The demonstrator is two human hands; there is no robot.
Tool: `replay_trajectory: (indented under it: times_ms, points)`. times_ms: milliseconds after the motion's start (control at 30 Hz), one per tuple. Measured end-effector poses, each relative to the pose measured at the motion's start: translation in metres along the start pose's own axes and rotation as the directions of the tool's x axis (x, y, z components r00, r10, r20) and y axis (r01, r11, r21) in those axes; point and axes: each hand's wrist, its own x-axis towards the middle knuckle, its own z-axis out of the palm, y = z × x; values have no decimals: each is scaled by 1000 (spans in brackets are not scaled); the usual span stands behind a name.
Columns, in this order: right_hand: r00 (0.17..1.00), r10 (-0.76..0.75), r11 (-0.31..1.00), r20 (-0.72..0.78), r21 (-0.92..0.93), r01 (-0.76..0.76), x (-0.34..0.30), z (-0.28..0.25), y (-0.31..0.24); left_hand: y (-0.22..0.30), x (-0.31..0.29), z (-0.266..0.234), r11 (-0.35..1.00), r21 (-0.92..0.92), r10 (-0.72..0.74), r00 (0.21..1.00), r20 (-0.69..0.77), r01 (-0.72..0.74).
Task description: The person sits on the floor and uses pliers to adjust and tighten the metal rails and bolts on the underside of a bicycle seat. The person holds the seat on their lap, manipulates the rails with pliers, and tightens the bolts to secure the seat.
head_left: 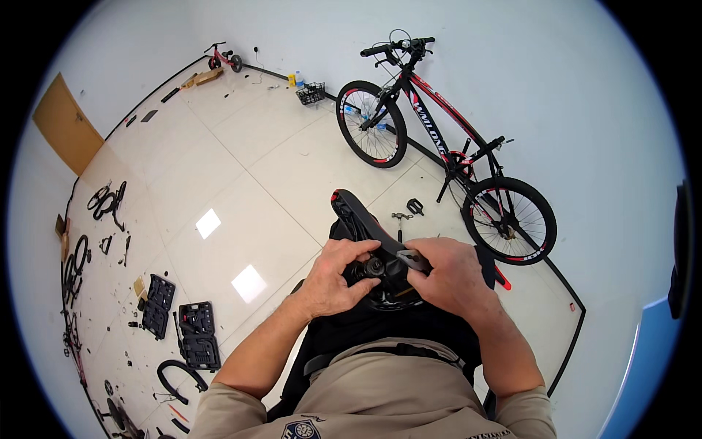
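A black bicycle saddle [360, 216] with a red tip lies upside down or on its side across my lap; I cannot tell which. My left hand [338, 276] has its thumb and fingers closed round a dark round clamp part [374, 266] under the saddle. In my right hand [453, 274] are grey metal pliers [414, 259], their head pointing left toward the clamp part. The pliers' handles are hidden in my fist. Black cloth covers my lap beneath the saddle.
A black and red bicycle [446, 124] leans on the wall, without a saddle. On the floor ahead lie a hammer [400, 223] and a pedal [414, 207]. Open tool cases [199, 336] and loose bike parts are on the left. A wire basket [311, 93] stands by the far wall.
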Motion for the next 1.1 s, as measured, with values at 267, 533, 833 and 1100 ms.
replay_trajectory:
  times_ms: [267, 533, 833, 1100]
  points:
    - [1000, -9, 1000, -19, 0, 9, -1, -20, 4, -7, -2, 26, 981, -153, 98, 989, -115, -115]
    - [959, 211, 947, -191, 282, -153, 5, -18, 12, 0, -3, 34, 749, -538, -439, 898, 32, 386]
    - [604, 706, -282, 369, 929, -238, -14, -42, 61, 6, 13, 8, 212, -932, -739, 673, 44, 293]
    - [426, 686, -499, 590, 807, -315, -86, 10, 64, -10, 8, 3, -109, -984, -762, 623, 175, 143]
